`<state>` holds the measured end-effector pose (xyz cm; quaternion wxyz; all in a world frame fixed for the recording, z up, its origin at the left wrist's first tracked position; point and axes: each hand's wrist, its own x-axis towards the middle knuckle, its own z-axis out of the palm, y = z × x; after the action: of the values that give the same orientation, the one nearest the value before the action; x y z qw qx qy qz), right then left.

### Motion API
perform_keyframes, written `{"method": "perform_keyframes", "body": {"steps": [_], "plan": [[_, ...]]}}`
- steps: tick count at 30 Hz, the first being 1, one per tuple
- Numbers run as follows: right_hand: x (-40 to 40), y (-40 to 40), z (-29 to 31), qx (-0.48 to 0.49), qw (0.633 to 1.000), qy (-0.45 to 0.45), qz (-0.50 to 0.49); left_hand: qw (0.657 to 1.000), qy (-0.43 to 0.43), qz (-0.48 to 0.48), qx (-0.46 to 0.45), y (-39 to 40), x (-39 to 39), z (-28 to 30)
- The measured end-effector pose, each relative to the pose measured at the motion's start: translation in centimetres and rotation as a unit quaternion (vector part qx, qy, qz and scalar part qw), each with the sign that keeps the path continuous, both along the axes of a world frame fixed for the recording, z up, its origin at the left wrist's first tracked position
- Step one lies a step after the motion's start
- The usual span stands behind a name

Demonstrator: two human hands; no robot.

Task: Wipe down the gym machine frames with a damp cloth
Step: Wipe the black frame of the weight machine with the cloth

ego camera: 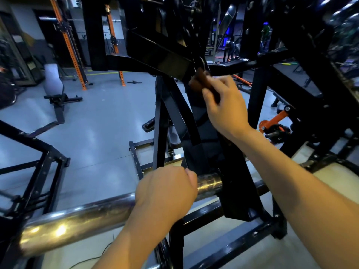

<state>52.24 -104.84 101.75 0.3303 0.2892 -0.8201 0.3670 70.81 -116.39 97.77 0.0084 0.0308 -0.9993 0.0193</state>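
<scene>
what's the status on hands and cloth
Left hand gripping chrome bar. Right hand pressing brown cloth to black frame. Nothing blocking.

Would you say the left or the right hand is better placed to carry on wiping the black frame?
Right. The right hand holds the brown cloth against the black frame, while the left hand grips the steel bar.

The machine frame (174,113) was seen to be black painted metal with a glossy finish that caught the room lights. Below it, the bar (77,222) was bare polished metal, smooth and reflective, with brownish mottling. Against the frame's upper part a brown cloth (200,80) was bunched, soft and matt. Beyond the frame to the left, the floor (97,117) was smooth grey with a dull sheen, and uprights (68,43) were orange painted metal.
</scene>
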Motion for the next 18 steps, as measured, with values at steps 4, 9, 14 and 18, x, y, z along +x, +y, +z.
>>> {"method": "perform_keyframes", "body": {"steps": [4,9,14,18], "plan": [[2.1,2.8,-2.6,-0.006,1.000,-0.010,-0.004,1.000,0.007,-0.001,0.015,0.4,0.2,-0.1],[0.6,0.6,-0.8,-0.041,0.997,-0.048,-0.038,0.999,0.004,0.036,0.018,0.4,0.2,0.2],[5.3,4.4,-5.5,-0.014,0.999,-0.026,-0.022,1.000,0.001,0.022,0.000,0.4,0.2,0.2],[3.4,4.2,-4.9,-0.090,0.990,-0.086,-0.067,1.000,-0.009,0.000,-0.011,0.5,0.2,0.0]]}}
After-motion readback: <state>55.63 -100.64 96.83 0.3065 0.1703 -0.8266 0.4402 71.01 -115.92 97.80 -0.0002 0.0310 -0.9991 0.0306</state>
